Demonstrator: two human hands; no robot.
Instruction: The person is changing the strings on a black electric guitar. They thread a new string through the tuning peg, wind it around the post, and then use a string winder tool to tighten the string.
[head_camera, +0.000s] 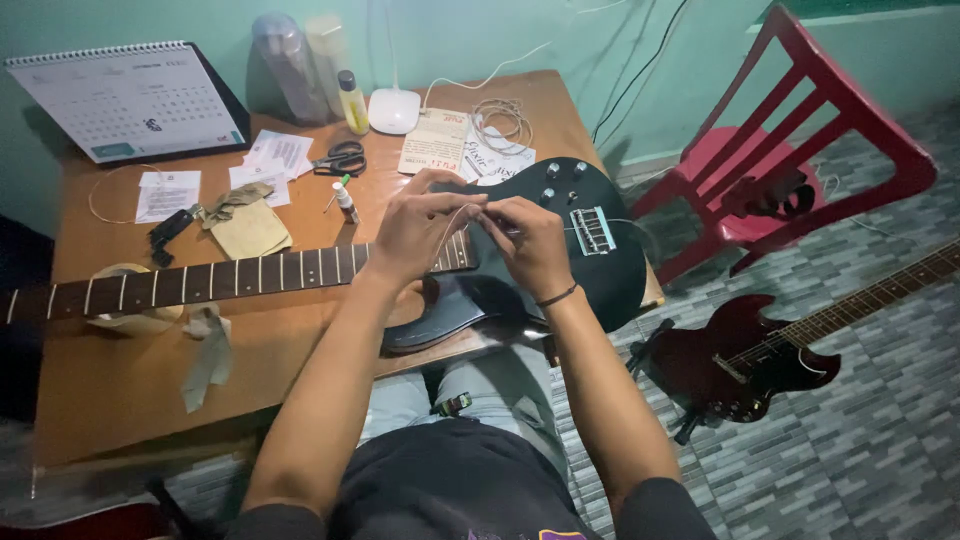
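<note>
Down nearest me, my forearms reach out over my lap to a black guitar (600, 270) lying flat on the table (120, 390), body to the right, neck (200, 283) running off to the left. My left hand (415, 232) hovers over the spot where neck meets body, fingers curled with thumb and forefinger pinched together on a thin string (455, 222). My right hand (533, 242) sits just beside it, almost touching, fingertips also pinched on that same string above the body; a dark band circles that wrist. Just right of my right hand is the silver bridge (592, 230), and two knobs show on the body's far edge.

Left along the table, a tape roll (130, 315) lies under the neck, with a rag (210, 355) trailing toward me. Farther back are a tan cloth (248, 228), a small bottle (345, 200), scissors (340, 160), loose papers and a coil of strings (500, 118). At the far edge stand a calendar (130, 100), a yellow bottle (352, 102) and a white disc (394, 110).

On the floor to the right lies a dark red guitar (740, 365), with a red chair (800, 150) beyond it.
</note>
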